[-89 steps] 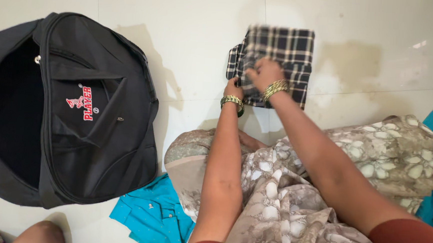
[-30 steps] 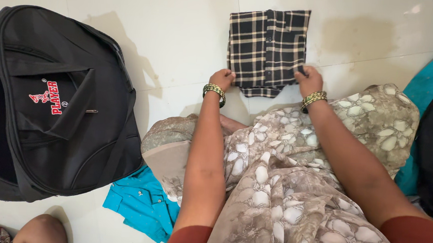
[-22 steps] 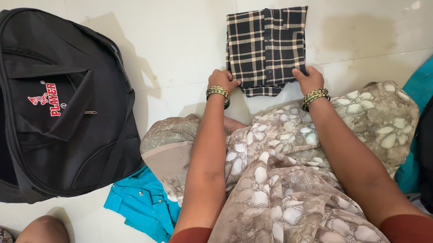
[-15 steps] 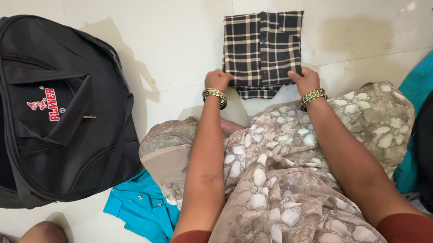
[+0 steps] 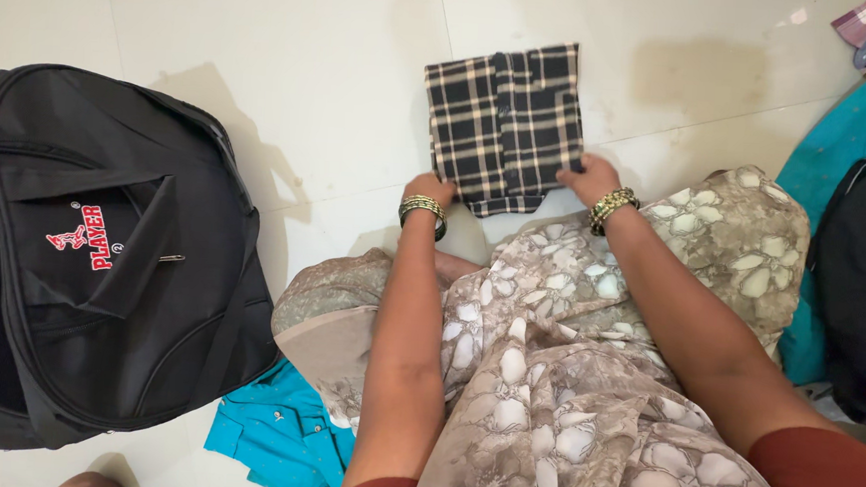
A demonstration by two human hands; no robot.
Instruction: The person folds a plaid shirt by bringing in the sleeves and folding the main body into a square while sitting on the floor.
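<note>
While both hands sit at the near edge of the folded checked shirt point(image 5: 505, 126), the grip is plain on each side: the left hand point(image 5: 430, 188) is curled shut on the shirt's near left corner, and the right hand point(image 5: 587, 177) pinches the near right corner, fingers point(image 5: 570, 168) lying on the cloth. Gold bangles point(image 5: 610, 206) ring both wrists. That shirt, black with cream checks, lies flat on the pale tiled floor point(image 5: 294, 55), folded into a neat rectangle, button strip running up its middle. Just this side of it spreads the person's beige flowered garment point(image 5: 565, 382), covering the lap. Out to the left, well apart from the shirt, a big black bag point(image 5: 112, 254) gapes open on the floor. A turquoise garment point(image 5: 281, 440) pokes out between bag and lap. Teal cloth point(image 5: 861, 119) and something dark lie along the right edge.
</note>
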